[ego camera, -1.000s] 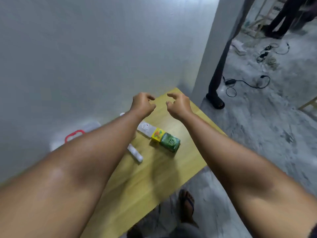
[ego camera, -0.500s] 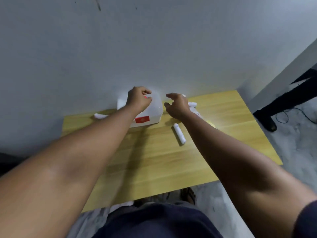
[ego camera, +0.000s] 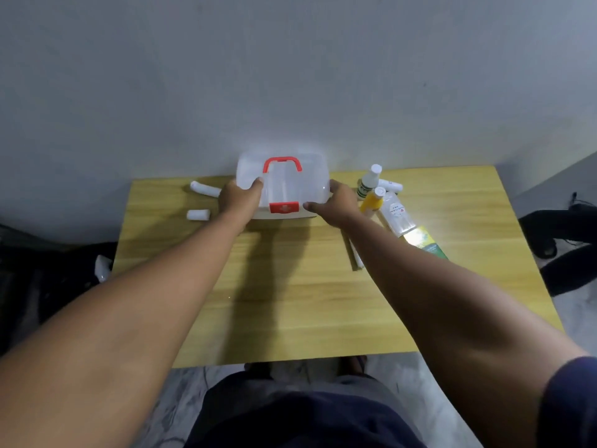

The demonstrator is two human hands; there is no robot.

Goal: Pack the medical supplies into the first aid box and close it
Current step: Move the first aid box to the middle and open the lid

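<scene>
Both hands point(ego camera: 240, 198) point(ego camera: 336, 202) now grip the box point(ego camera: 282, 182); labels unreadable.

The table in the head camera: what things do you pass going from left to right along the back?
Long white roll → short white roll → left hand → first aid box → right hand → yellow bottle → green packet.

A bare, unfinished room: plain grey wall point(ego camera: 290, 76), rough concrete floor point(ego camera: 429, 399), one small wooden table point(ego camera: 290, 302).
</scene>
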